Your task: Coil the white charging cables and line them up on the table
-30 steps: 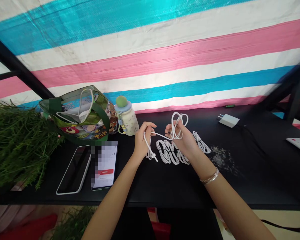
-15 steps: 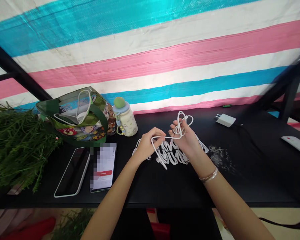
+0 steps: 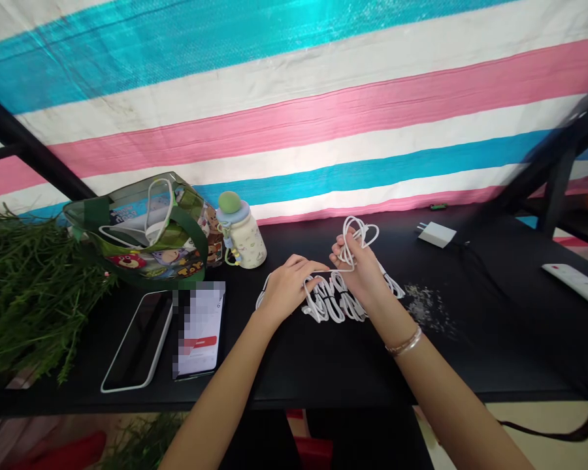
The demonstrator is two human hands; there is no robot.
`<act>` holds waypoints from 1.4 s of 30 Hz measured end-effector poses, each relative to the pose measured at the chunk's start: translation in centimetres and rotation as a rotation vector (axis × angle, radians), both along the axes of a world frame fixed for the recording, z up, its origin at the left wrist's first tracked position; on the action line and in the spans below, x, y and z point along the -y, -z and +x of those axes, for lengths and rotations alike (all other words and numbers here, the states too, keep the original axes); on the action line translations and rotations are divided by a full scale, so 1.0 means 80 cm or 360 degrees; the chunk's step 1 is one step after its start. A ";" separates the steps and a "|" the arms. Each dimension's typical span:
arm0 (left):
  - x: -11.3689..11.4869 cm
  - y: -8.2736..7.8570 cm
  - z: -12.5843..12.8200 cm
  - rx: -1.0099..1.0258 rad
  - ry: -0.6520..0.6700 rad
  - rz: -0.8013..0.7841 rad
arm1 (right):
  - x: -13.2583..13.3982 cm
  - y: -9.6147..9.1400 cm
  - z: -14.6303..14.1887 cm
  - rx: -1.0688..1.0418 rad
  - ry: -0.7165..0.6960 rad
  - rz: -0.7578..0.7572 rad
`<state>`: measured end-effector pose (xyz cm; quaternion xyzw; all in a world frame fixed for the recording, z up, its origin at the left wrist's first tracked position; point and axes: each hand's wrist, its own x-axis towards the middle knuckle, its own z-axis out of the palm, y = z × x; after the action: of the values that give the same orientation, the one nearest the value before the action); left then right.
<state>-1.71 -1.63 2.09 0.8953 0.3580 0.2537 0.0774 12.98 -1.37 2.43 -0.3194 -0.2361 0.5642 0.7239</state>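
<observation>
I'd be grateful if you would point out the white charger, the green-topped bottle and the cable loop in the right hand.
White charger (image 3: 436, 234): head view, on its body.
Green-topped bottle (image 3: 240, 240): head view, on its body.
White cable loop (image 3: 355, 219): head view, on its top strand.

Two hands are in view, one left (image 3: 287, 284) and one right (image 3: 357, 267). The black table (image 3: 313, 365) holds two smartphones (image 3: 137, 343), one tote bag (image 3: 137, 235), one bottle (image 3: 241, 238), one plug charger (image 3: 436, 234) and one power strip (image 3: 575, 284). The white cables (image 3: 330, 300) are too tangled to count.
</observation>
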 end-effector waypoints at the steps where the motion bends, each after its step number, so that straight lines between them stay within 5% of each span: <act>1: -0.001 0.001 0.000 -0.0013 -0.0004 -0.0001 | 0.000 0.001 -0.001 0.0025 0.0006 0.0010; 14: 0.003 -0.005 0.000 0.0053 -0.0042 -0.0137 | 0.005 -0.002 -0.002 0.0418 -0.0129 0.0040; 20: 0.005 -0.011 0.005 0.0096 -0.0114 -0.0482 | 0.008 -0.004 -0.005 0.0330 -0.0150 0.0026; 32: 0.017 -0.011 0.016 0.1075 0.0364 -0.1532 | -0.002 0.008 0.001 0.0191 0.0168 -0.0184; 42: 0.024 -0.028 0.011 0.1152 0.0408 -0.1189 | 0.003 0.013 -0.005 0.0654 0.0518 -0.0262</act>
<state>-0.84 -3.56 4.31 0.6985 0.2621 0.3901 0.5397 12.57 -1.62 1.36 -0.5186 -0.2771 0.3811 0.7135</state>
